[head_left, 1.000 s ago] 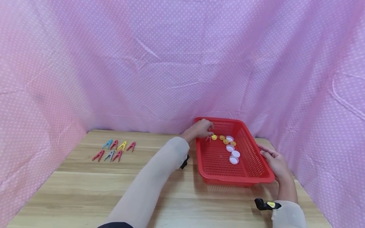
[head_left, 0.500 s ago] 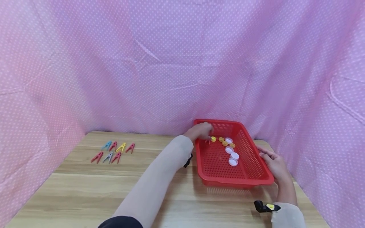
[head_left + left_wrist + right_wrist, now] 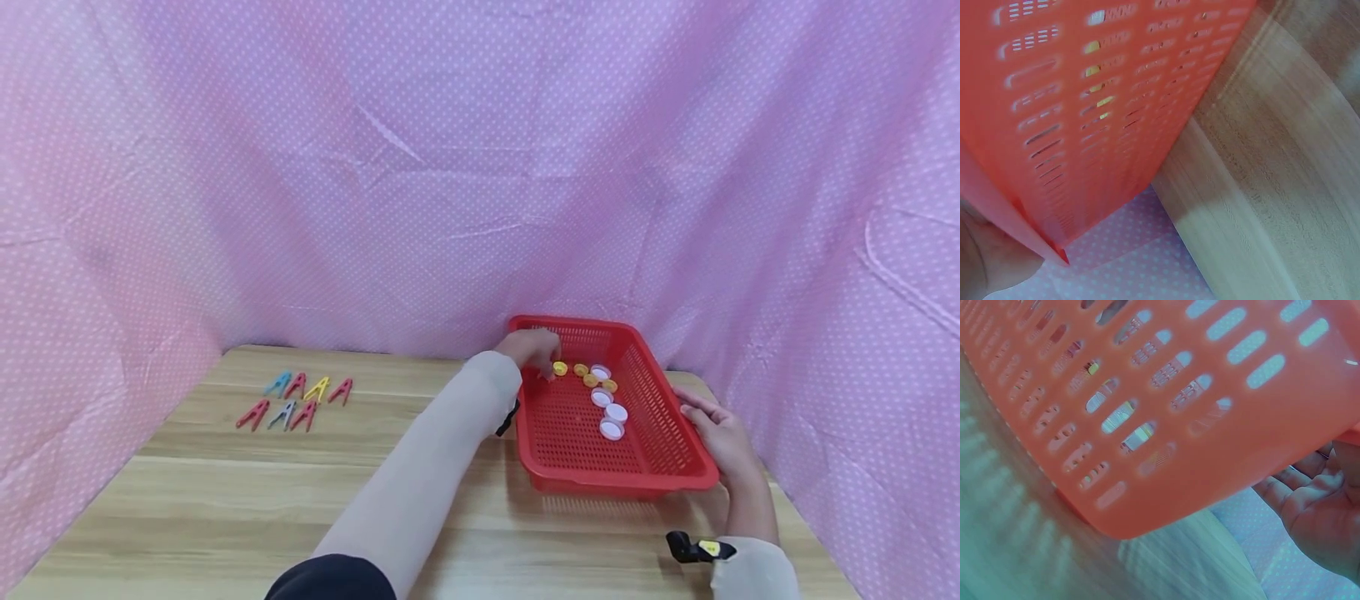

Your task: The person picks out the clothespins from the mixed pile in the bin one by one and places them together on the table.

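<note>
A red mesh basket stands on the wooden table at the right. My left hand reaches over the basket's far left corner with its fingers curled down, pinching a small red clothes peg that hardly shows against the red mesh. A yellow cap lies just right of those fingers. My right hand rests with straight fingers against the basket's right rim; its open palm shows beside the basket wall. The left wrist view shows only the basket's outer wall and an edge of my hand.
Several yellow, orange and white caps lie in a line inside the basket. Several coloured clothes pegs sit in two rows on the table at the far left. Pink dotted cloth walls in the back and both sides.
My left hand has sunk a little lower into the basket's far left corner with the peg. The right hand has stayed at the basket's right rim.
</note>
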Demonstrator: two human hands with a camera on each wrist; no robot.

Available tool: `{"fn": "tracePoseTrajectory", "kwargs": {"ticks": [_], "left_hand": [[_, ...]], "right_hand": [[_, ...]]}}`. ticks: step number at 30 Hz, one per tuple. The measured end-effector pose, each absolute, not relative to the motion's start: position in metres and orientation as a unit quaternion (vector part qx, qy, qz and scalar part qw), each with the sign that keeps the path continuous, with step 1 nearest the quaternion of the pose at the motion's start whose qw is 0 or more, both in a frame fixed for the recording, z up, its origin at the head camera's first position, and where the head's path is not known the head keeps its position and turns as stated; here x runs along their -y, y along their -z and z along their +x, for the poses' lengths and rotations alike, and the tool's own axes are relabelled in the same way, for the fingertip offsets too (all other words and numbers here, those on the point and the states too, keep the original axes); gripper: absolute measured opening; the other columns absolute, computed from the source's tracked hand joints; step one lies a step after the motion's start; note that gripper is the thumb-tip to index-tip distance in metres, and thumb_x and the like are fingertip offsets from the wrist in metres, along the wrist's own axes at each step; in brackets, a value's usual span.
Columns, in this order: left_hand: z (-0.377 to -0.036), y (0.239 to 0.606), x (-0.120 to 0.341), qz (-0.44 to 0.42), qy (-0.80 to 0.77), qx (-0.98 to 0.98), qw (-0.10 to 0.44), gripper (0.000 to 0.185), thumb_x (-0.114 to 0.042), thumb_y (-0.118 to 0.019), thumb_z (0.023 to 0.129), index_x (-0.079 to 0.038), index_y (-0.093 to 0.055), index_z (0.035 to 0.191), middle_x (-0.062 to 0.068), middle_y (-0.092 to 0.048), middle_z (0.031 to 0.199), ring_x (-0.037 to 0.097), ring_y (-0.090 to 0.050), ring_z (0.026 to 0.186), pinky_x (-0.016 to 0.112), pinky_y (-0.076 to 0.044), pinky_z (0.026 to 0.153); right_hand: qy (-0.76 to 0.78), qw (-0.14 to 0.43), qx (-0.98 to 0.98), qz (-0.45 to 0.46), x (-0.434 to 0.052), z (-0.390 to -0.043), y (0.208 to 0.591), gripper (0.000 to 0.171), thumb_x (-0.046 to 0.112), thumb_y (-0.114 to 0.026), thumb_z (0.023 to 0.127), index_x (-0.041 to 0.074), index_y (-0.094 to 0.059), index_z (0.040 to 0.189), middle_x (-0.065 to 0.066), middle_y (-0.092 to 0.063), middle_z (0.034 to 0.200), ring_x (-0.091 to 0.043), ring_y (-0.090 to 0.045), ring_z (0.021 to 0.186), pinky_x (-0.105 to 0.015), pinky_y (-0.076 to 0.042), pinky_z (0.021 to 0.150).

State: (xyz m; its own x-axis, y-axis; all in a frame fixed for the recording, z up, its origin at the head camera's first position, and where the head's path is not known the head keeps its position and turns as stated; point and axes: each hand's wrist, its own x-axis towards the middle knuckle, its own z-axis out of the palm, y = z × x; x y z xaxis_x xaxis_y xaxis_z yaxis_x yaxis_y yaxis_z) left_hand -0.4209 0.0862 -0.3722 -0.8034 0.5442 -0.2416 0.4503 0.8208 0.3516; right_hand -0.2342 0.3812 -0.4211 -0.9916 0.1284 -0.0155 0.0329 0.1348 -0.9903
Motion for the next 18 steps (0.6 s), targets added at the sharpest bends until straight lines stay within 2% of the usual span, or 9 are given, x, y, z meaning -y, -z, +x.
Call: {"fn": "tracePoseTrajectory", "kwargs": {"ticks": [4,10,18], "left_hand": [[-0.417,0.370,-0.086,0.241,-0.150,-0.938,0.198,0.051,-0.014,-0.084,0.086,-0.015,-0.066,0.133,0.001,-0.063,0.116,0.020,-0.058,0.104,0.039,-0.059,0.088],[-0.412,0.370,-0.088,0.194,-0.188,-0.934,0.236,0.059,-0.006,-0.087,0.080,-0.022,-0.064,0.132,0.003,-0.060,0.120,0.024,-0.060,0.105,0.042,-0.061,0.082],[-0.405,0.371,-0.094,0.171,-0.134,-0.945,0.243,0.051,-0.005,-0.084,0.082,-0.025,-0.067,0.126,0.004,-0.056,0.119,0.023,-0.058,0.104,0.036,-0.061,0.074]], "right_hand": [[-0.651,0.033,0.756,-0.059,-0.382,-0.235,0.422,0.057,0.035,-0.059,0.105,0.013,-0.045,0.156,0.016,-0.071,0.105,-0.009,-0.072,0.091,-0.030,-0.061,0.076],[-0.656,0.033,0.751,-0.060,-0.382,-0.235,0.423,0.061,0.035,-0.061,0.104,0.010,-0.042,0.156,0.015,-0.072,0.104,-0.009,-0.073,0.091,-0.029,-0.061,0.076],[-0.650,0.041,0.756,-0.057,-0.382,-0.235,0.422,0.057,0.034,-0.059,0.105,0.011,-0.045,0.155,0.017,-0.071,0.104,-0.008,-0.072,0.091,-0.029,-0.061,0.076]]}}
